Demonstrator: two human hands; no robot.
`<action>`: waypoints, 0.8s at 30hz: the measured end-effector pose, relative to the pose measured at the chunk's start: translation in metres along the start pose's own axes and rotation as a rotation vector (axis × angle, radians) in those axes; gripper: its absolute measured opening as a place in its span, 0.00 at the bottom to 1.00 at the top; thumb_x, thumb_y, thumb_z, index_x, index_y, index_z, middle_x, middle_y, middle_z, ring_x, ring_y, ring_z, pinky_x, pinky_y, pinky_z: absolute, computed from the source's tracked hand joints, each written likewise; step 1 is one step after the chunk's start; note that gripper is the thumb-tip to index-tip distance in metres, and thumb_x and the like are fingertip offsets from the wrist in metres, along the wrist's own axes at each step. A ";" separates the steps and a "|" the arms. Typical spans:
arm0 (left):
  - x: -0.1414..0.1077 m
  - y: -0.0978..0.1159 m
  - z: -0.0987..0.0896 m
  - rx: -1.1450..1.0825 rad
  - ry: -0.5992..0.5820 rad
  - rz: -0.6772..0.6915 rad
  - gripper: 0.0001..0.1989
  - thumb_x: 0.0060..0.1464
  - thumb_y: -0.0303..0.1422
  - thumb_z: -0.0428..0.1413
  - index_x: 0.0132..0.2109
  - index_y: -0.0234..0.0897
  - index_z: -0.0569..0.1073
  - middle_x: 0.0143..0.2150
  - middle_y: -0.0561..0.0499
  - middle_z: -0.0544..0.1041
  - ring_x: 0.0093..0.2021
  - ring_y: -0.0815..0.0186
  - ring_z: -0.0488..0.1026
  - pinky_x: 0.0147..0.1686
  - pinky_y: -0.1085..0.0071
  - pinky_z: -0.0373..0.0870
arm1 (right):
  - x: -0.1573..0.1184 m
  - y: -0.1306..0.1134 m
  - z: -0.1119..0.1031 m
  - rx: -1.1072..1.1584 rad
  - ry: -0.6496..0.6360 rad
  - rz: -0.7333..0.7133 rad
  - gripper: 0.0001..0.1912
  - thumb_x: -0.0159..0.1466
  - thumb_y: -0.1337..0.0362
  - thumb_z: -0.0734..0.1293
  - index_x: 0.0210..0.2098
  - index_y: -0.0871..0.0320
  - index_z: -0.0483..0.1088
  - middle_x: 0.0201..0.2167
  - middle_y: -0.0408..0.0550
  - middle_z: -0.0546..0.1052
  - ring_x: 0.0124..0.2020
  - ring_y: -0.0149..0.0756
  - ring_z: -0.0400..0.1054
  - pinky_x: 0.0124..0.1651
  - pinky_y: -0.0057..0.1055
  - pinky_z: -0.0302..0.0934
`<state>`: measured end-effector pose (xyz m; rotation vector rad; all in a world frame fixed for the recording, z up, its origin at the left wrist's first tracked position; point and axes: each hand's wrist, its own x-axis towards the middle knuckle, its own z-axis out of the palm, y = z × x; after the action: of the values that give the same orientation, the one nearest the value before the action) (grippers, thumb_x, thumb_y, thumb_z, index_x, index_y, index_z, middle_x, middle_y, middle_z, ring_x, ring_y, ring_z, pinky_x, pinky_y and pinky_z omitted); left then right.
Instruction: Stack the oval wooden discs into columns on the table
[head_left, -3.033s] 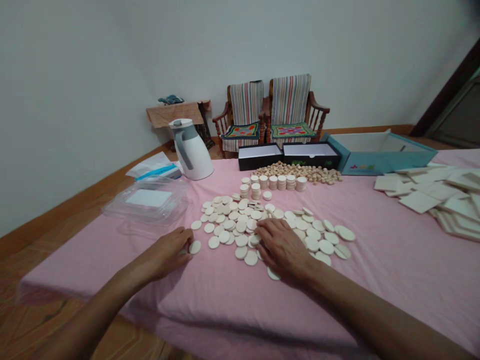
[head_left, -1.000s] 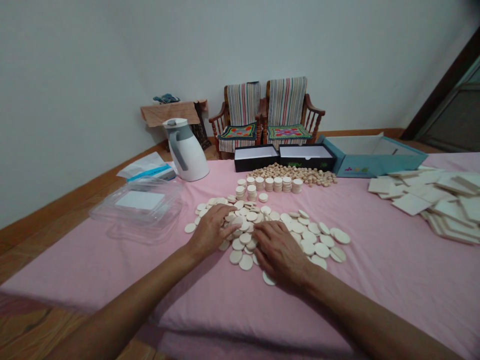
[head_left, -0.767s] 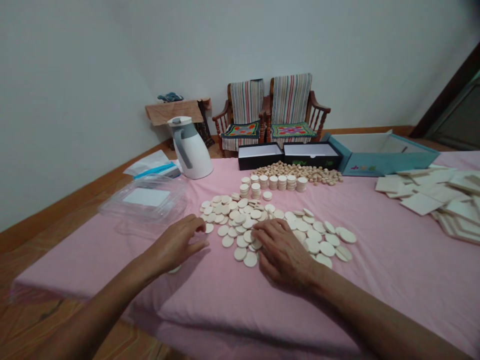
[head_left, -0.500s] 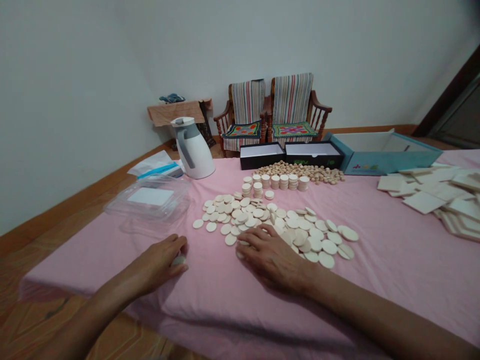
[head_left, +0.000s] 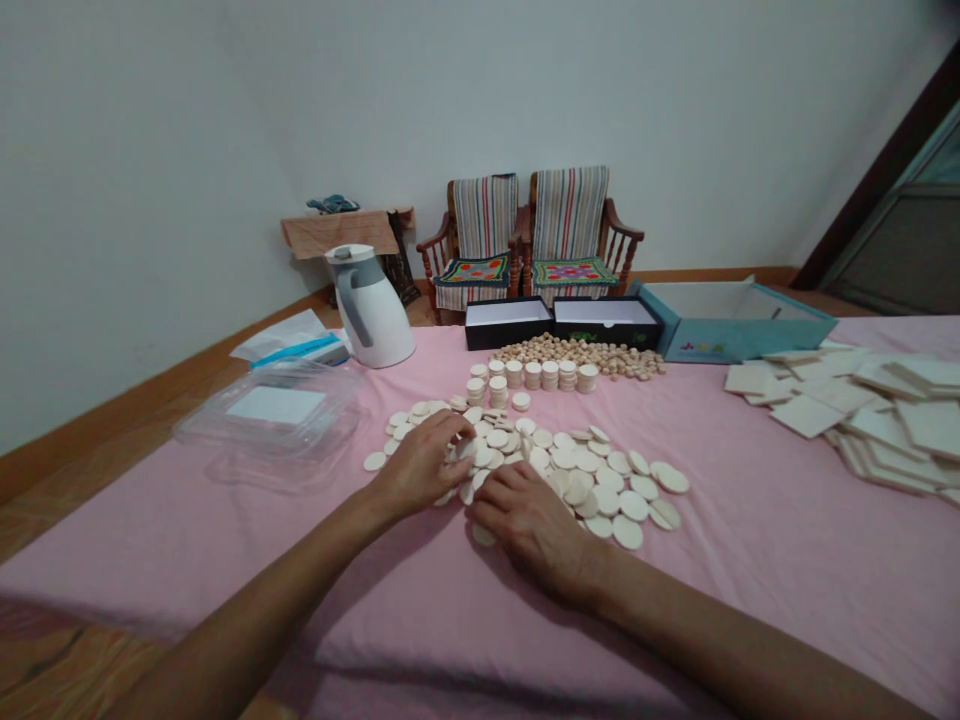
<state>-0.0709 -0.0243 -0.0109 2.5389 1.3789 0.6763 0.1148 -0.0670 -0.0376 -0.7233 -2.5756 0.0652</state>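
Thin, round wooden discs (head_left: 609,480) lie in a loose heap on the pink cloth. At the heap's left part is my left hand (head_left: 420,468), its thumb and fingers curved around pale wooden discs, partly hidden. My right hand (head_left: 529,525) rests at the near edge of the heap, palm down with fingers curled together; what lies under the fingertips is hidden. One disc (head_left: 484,536) shows below those fingers. Behind the heap stand stacks of discs (head_left: 532,375) in a row, with two shorter stacks and a low one in front.
Small wooden pieces (head_left: 577,355) are piled behind the stacks, before two black boxes (head_left: 508,327) and a blue box (head_left: 739,340). Square wooden boards (head_left: 840,400) spread at right. A clear plastic container (head_left: 277,420) and a white jug (head_left: 379,320) stand at left.
My left hand has moved right and forward, from the bare cloth to the heap beside my right hand. My right hand stays at the heap's near edge. The view has shifted slightly.
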 end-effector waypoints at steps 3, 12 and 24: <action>0.020 0.003 0.016 -0.013 0.076 0.050 0.10 0.48 0.25 0.55 0.40 0.37 0.69 0.40 0.49 0.71 0.41 0.63 0.69 0.41 0.68 0.68 | -0.004 0.028 -0.016 0.071 0.155 0.200 0.09 0.63 0.73 0.60 0.37 0.59 0.71 0.34 0.49 0.74 0.37 0.36 0.62 0.41 0.32 0.56; 0.029 -0.002 0.033 -0.020 0.227 0.043 0.08 0.55 0.26 0.52 0.43 0.35 0.70 0.41 0.47 0.73 0.45 0.62 0.70 0.47 0.65 0.67 | -0.005 0.132 -0.013 0.209 0.192 0.612 0.12 0.59 0.73 0.59 0.35 0.59 0.73 0.32 0.48 0.77 0.32 0.35 0.69 0.37 0.30 0.61; 0.023 -0.015 0.045 -0.092 0.214 -0.003 0.05 0.58 0.28 0.49 0.39 0.36 0.70 0.38 0.48 0.74 0.41 0.63 0.70 0.43 0.66 0.65 | -0.002 0.150 -0.011 0.069 -0.083 0.672 0.14 0.55 0.65 0.67 0.41 0.62 0.71 0.35 0.53 0.75 0.33 0.38 0.68 0.33 0.30 0.58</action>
<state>-0.0502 0.0056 -0.0490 2.4504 1.3790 1.0120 0.1929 0.0601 -0.0537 -1.5480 -2.2734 0.3979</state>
